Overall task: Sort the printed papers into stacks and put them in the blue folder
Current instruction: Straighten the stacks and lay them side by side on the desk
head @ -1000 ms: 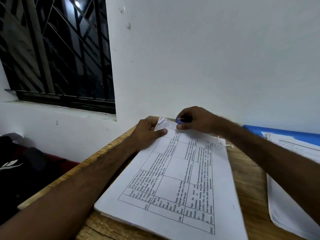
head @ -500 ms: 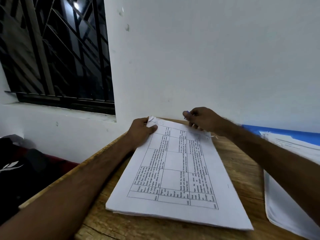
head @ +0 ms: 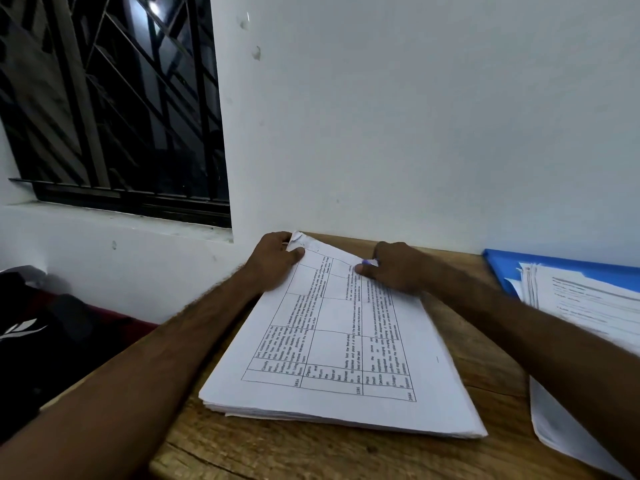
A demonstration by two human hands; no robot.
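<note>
A thick stack of printed papers (head: 346, 341) lies on the wooden table (head: 311, 452), with a printed grid of text on its top sheet. My left hand (head: 273, 261) grips the stack's curled far-left corner, thumb on top and fingers behind. At the far edge, my right hand (head: 398, 268) presses on the top sheet and pinches a small blue object (head: 369, 262) that is mostly hidden. The blue folder (head: 502, 268) lies open at the right with more printed papers (head: 588, 299) on it.
A white wall rises directly behind the table's far edge. A barred dark window (head: 114, 98) is at the upper left. A black bag (head: 41, 341) sits below the table's left side. A loose white sheet (head: 561, 427) hangs toward the near right.
The stack has slid away from me toward the wall and turned squarer to me. Both hands moved with it, and the blue object is now mostly covered by my right hand.
</note>
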